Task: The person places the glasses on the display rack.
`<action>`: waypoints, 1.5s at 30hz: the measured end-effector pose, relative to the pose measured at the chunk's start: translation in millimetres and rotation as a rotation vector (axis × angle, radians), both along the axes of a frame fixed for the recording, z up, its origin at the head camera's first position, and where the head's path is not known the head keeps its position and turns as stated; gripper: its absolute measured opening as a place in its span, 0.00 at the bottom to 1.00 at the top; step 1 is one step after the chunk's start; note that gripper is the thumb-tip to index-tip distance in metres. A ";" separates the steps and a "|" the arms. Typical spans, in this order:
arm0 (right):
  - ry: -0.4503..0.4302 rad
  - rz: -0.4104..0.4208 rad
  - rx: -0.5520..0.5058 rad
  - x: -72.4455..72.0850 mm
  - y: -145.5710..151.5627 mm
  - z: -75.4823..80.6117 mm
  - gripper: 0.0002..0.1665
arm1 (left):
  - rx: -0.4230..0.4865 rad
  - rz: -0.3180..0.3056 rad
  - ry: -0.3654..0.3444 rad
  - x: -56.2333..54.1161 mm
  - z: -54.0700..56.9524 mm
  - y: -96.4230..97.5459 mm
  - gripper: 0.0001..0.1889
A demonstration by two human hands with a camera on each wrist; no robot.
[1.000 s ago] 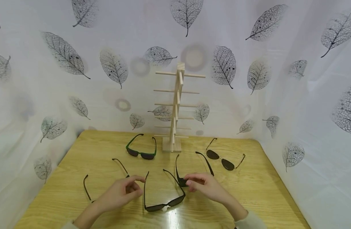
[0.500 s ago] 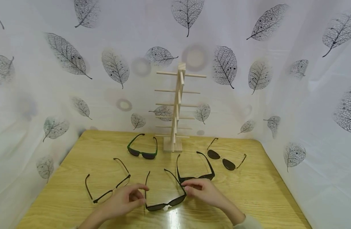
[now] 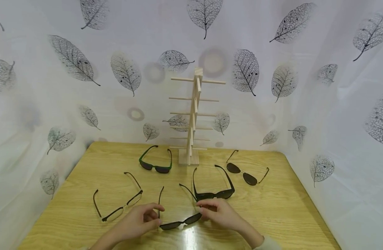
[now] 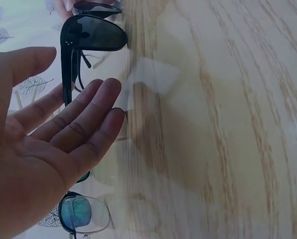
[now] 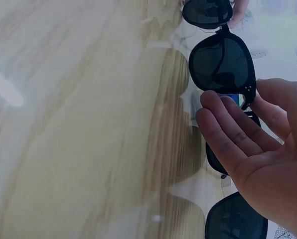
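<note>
A pair of black sunglasses (image 3: 170, 225) lies near the front of the table, its temples pointing away from me. My left hand (image 3: 136, 220) is at its left end, thumb and fingers spread on either side of the left temple (image 4: 67, 74), with a gap showing in the left wrist view. At the right end is my right hand (image 3: 221, 213), thumb tip right at the hinge corner (image 5: 249, 92) and fingers extended beside the temple. Just behind that hand sits a second, thicker black pair of sunglasses (image 3: 226, 193), partly covered by the fingers.
Clear eyeglasses (image 3: 112, 213) with dark brows lie left. Green-framed sunglasses (image 3: 154, 168) are at the back left, thin-framed aviators (image 3: 249, 178) at the back right. A wooden display rack (image 3: 193, 121) with side pegs stands at the back centre. A leaf-print curtain (image 3: 257, 27) surrounds the table (image 3: 282, 208).
Both hands have closed in on the front sunglasses: the left moved right to the left temple, the right slid down toward the right hinge. The clear eyeglasses have come more into view.
</note>
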State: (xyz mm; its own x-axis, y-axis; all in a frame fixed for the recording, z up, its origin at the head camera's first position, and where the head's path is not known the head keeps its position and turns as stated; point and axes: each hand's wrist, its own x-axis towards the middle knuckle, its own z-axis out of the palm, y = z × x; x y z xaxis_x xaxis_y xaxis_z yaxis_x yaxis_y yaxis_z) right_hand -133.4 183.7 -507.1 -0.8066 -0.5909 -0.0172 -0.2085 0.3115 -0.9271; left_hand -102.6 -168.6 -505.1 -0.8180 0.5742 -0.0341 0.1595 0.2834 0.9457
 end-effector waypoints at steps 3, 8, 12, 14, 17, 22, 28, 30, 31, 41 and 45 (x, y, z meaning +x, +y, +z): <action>-0.005 -0.007 0.001 0.7 -1.7 -0.5 0.19 | -0.006 0.016 -0.020 -0.1 -1.7 1.4 0.20; -0.024 -0.013 -0.012 1.3 -2.8 -2.7 0.18 | 0.037 0.018 -0.041 0.0 -5.0 3.1 0.21; -0.029 -0.025 -0.018 2.4 -3.1 -3.2 0.18 | 0.064 0.021 -0.058 0.5 -5.3 3.7 0.22; -0.034 -0.026 -0.024 3.0 -3.2 -2.4 0.18 | 0.067 0.024 -0.066 0.7 -4.8 4.0 0.22; -0.029 -0.026 -0.030 3.2 -3.4 -0.7 0.17 | 0.067 0.031 -0.078 1.0 -3.3 4.1 0.22; 0.007 -0.035 -0.038 2.3 -3.4 3.5 0.18 | 0.076 0.050 -0.075 0.3 0.7 4.6 0.22; 0.006 -0.070 -0.051 0.6 -3.3 10.7 0.19 | 0.066 0.077 -0.036 -2.6 10.7 4.3 0.23; -0.012 -0.072 -0.068 0.3 -3.3 13.6 0.19 | 0.068 0.077 -0.030 -4.3 14.7 3.5 0.24; -0.019 -0.074 -0.077 0.2 -3.6 15.0 0.19 | 0.074 0.074 -0.031 -5.5 16.6 3.2 0.24; 0.000 -0.133 -0.096 -4.2 -4.5 20.7 0.20 | 0.091 0.079 0.061 -23.8 31.4 3.1 0.22; 0.025 -0.169 -0.089 -5.2 -6.2 24.7 0.19 | 0.098 0.106 0.073 -32.3 33.7 3.5 0.22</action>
